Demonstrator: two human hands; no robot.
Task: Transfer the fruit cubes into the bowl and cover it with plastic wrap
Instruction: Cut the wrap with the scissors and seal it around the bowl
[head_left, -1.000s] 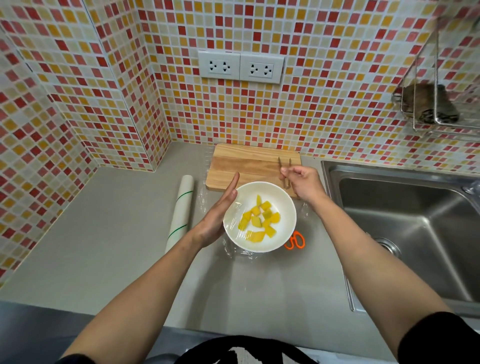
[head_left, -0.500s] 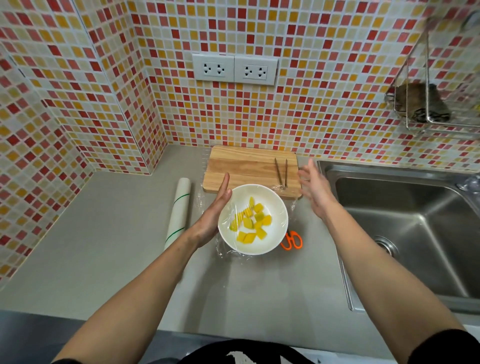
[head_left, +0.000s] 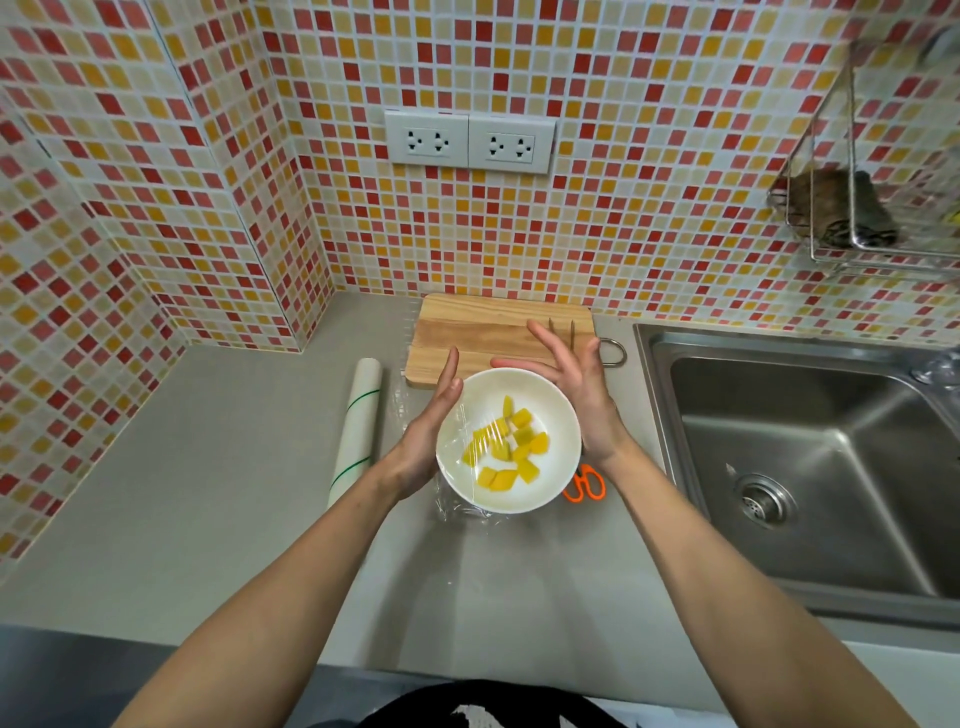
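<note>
Flanking the wrapped bowl (head_left: 508, 439) on grey counter (head_left: 208, 467), both hands flat, released

Grey worktop (head_left: 208, 493). White bowl (head_left: 467, 499) at centre. Wrap roll (head_left: 357, 431) to its left; wooden cutting board (head_left: 478, 327) behind it; orange scissors (head_left: 586, 484) just right; sink (head_left: 810, 467) farther right.

We see a glossy white bowl (head_left: 506, 441) under clear, shiny plastic wrap (head_left: 483, 441), at frame centre. Behind it lies a matt wooden cutting board (head_left: 483, 332); at right, a brushed steel sink (head_left: 810, 457).
</note>
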